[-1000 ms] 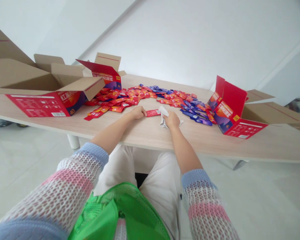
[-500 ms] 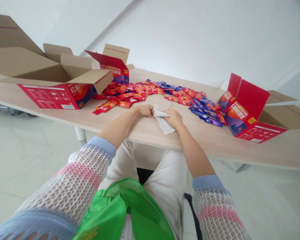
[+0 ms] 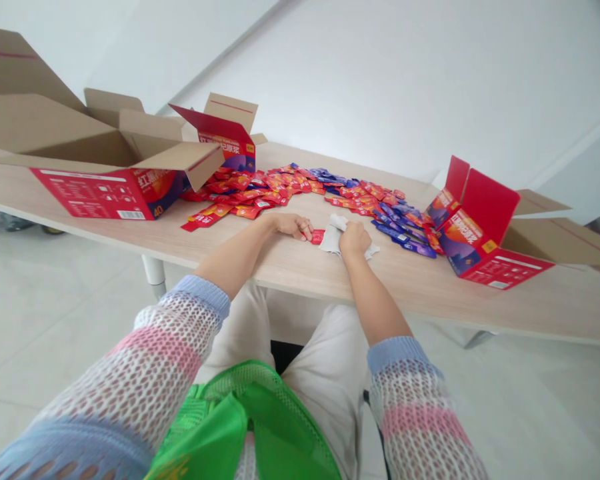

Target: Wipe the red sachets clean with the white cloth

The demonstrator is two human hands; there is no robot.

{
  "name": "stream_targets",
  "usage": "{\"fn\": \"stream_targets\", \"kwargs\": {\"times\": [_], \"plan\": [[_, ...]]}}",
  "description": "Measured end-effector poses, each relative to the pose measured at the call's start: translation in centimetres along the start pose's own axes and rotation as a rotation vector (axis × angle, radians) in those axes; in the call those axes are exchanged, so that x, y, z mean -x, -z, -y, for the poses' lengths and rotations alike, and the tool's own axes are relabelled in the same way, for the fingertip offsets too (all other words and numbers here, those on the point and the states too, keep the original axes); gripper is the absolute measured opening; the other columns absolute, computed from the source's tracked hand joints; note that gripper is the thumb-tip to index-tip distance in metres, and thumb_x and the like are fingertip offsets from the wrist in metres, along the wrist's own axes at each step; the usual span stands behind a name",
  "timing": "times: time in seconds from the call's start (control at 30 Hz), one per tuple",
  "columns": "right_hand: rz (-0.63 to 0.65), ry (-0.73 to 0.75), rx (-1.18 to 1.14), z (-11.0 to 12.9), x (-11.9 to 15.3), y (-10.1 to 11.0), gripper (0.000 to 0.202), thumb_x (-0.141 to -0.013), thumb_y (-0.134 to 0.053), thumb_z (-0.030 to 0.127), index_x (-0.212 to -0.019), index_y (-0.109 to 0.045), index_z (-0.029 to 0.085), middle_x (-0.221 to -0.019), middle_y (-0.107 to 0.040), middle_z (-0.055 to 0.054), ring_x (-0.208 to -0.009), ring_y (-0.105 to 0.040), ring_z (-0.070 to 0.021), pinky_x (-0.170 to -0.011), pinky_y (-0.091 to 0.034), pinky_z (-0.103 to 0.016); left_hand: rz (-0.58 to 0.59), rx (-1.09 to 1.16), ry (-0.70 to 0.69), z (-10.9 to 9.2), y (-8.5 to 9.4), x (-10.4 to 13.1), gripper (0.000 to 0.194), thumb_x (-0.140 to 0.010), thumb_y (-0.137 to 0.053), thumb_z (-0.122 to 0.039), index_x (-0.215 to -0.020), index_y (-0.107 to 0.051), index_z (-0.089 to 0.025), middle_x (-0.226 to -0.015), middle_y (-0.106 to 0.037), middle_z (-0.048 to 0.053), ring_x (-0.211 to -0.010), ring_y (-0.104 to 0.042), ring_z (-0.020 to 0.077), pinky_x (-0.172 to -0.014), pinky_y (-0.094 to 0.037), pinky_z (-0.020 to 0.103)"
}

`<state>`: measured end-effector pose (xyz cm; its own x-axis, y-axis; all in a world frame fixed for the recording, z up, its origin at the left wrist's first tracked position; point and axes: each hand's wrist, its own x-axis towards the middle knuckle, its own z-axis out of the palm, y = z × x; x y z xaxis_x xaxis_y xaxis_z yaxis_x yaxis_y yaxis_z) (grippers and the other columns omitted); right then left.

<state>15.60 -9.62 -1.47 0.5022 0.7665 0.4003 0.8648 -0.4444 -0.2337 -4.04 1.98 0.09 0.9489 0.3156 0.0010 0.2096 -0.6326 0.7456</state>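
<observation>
At the centre of the frame, the person's left hand [image 3: 294,227] holds the left end of a red sachet [image 3: 318,237] at the pale table [image 3: 290,267], while the right hand [image 3: 355,239] grips a whitish cloth [image 3: 333,235] against its other end (partly hidden there). Above them, a heap of red and blue sachets [image 3: 270,188] arcs across mid-frame. Open boxes stand around it: a large box [image 3: 97,193] at left, a smaller box [image 3: 237,152] upper left of centre, a third box [image 3: 473,240] at right.

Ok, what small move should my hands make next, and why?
Perhaps draw the cloth in your right hand along the red packet, because your left hand has its fingers at one end and the cloth is at the other.
</observation>
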Motion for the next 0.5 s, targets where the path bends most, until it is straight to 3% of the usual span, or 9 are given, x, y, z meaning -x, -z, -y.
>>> {"fn": "stream_targets", "kwargs": {"times": [0.13, 0.27, 0.33, 0.4, 0.5], "plan": [[0.01, -0.118, -0.003, -1.3, -1.0, 0.1, 0.039, -0.091, -0.032, 0.015, -0.105, -0.068, 0.016, -0.107, -0.062, -0.021, -0.097, -0.063, -0.0294, -0.078, -0.048, -0.042, 0.025, 0.062, 0.071, -0.4, 0.1, -0.2, 0.017, -0.06, -0.079, -0.039, -0.064, -0.073, -0.023, -0.089, -0.073, -0.001, -0.109, -0.057, 0.0169, -0.112, -0.014, 0.028], [0.039, -0.152, -0.132, -3.5, -2.1, 0.5, 0.029, -0.084, -0.057, 0.035, -0.105, -0.066, 0.018, -0.104, -0.066, -0.017, -0.098, -0.062, -0.031, -0.079, -0.047, -0.041, 0.029, 0.026, 0.139, -0.4, 0.2, -0.4, 0.02, -0.055, -0.082, -0.04, -0.063, -0.073, -0.024, -0.083, -0.074, -0.001, -0.114, -0.055, 0.0182, -0.112, -0.014, 0.028], [-0.012, -0.114, -0.231, -4.2, -2.3, 0.8, 0.042, -0.08, -0.061, 0.048, -0.109, -0.063, 0.018, -0.106, -0.067, -0.015, -0.097, -0.062, -0.0293, -0.08, -0.046, -0.038, 0.005, -0.01, 0.136, 0.0, 0.1, -0.5, 0.02, -0.055, -0.082, -0.033, -0.071, -0.075, -0.024, -0.088, -0.074, 0.0, -0.124, -0.048, 0.0201, -0.111, -0.016, 0.029], [-0.084, -0.05, -0.31, -3.8, -2.1, 1.2, 0.053, -0.083, -0.052, 0.057, -0.117, -0.058, 0.016, -0.11, -0.065, -0.014, -0.098, -0.061, -0.0276, -0.082, -0.045, -0.036, -0.034, -0.027, 0.138, 0.3, 0.0, -0.6, 0.021, -0.055, -0.08, -0.027, -0.075, -0.076, -0.023, -0.09, -0.074, 0.001, -0.127, -0.045, 0.0215, -0.109, -0.022, 0.03], [-0.035, 0.151, -0.348, -1.5, -0.7, 1.4, 0.059, -0.087, -0.041, 0.061, -0.122, -0.055, 0.016, -0.11, -0.063, -0.014, -0.1, -0.058, -0.0262, -0.084, -0.044, -0.035, -0.046, 0.018, 0.148, 0.5, -0.4, -0.5, 0.02, -0.056, -0.076, -0.024, -0.076, -0.075, -0.02, -0.083, -0.073, 0.001, -0.109, -0.057, 0.022, -0.1, -0.035, 0.029]]}}
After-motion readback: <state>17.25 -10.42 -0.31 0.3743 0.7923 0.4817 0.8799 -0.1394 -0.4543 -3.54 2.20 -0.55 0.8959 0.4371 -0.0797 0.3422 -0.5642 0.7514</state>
